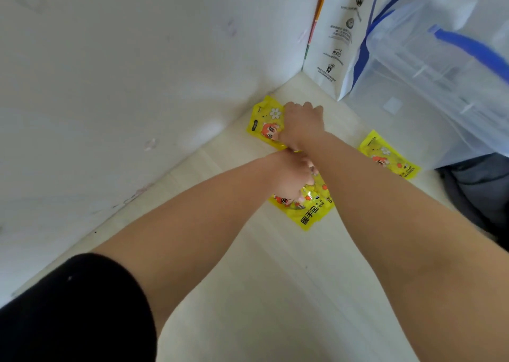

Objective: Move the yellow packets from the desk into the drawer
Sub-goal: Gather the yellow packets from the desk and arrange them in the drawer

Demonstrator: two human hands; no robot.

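Both hands are down on the pale bench (275, 293) with forearms crossed. The right hand (301, 122) reaches over to the far packet (264, 126) in the corner by the white wall (124, 86), thumb on its face and fingers curled at its edge. The left hand (292, 174), below a black sleeve (68, 306), curls its fingers onto the near packet (305, 210), which lies flat. A third packet (389, 155) lies untouched to the right, near a clear plastic bag (440, 67) and a printed white paper bag (330, 45).
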